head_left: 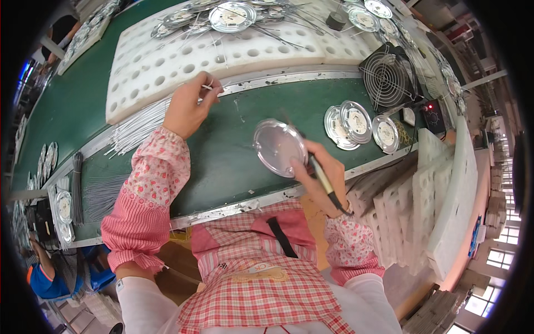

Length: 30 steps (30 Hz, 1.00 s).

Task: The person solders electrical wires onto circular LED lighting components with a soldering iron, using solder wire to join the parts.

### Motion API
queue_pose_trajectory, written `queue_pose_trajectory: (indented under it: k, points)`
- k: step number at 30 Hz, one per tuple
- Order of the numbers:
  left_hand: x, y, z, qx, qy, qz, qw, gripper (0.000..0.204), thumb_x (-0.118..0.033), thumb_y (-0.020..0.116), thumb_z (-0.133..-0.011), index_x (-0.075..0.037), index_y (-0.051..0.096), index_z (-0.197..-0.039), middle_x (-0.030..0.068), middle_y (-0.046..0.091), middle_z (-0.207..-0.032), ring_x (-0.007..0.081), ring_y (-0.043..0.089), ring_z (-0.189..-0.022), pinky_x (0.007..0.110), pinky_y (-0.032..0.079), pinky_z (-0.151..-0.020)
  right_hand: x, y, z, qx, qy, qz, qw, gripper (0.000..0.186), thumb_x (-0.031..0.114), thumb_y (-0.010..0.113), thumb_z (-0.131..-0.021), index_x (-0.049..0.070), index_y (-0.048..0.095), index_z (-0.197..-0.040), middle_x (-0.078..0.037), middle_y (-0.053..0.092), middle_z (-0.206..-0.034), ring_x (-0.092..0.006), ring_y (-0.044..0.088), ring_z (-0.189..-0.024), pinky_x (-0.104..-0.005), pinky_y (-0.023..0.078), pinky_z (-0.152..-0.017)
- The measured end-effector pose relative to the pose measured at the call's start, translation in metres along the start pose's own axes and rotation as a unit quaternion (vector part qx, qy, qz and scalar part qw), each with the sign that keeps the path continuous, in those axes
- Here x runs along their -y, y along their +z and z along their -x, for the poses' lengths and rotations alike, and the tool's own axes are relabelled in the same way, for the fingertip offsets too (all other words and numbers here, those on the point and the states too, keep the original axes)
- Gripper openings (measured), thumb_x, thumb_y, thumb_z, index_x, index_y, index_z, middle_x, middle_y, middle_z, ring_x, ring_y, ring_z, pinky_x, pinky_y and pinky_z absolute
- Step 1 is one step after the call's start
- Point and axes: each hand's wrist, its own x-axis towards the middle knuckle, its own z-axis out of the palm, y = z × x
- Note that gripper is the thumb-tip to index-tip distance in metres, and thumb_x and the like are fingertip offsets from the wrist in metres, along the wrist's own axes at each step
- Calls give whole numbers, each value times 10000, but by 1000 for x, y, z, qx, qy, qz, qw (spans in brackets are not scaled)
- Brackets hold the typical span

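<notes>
My left hand is raised beside the white foam board, thumb and fingers pinched on a thin white wire. Just below it, a bundle of white wires lies along the board's near edge. Over the green bench mat, my right hand grips a soldering iron with a dark cable at its lower end. That same hand also holds a round silver metal disc by its edge, thumb across the face; the disc is slightly blurred. Right of it lie several similar discs with white round centres.
The perforated white foam board carries a pile of discs and wires. A black fan with a wire grille stands near a dark box with a red light. Foam boards lean at right. Another person sits at lower left.
</notes>
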Motion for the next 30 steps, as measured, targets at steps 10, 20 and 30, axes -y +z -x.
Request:
queue_pose_trajectory:
  k: [10,20,30]
  points:
    - [-67,62,81,-54,26,0,998,105,-53,735,-820,-56,713,-922,39,654,-808,121,565,-621,276,467,-628,-8,27,-3,-39,112,-130,984,350,92,693,-901,13,615,-1234,-80,700,-903,-93,654,-706,-241,521,-635]
    - [-63,70,84,-114,76,-43,990,157,-12,731,-795,-72,730,-940,33,644,-804,151,536,-584,292,425,-584,3,33,0,-72,-13,-29,997,391,40,705,-856,38,624,-1238,-105,673,-904,-161,655,-727,-270,521,-643]
    - [-64,65,100,-135,74,-39,987,172,1,744,-788,-78,732,-941,34,634,-793,159,543,-613,306,426,-573,16,33,7,-79,-124,70,987,471,-6,726,-795,79,624,-1246,-95,610,-832,-223,620,-639,-315,512,-595]
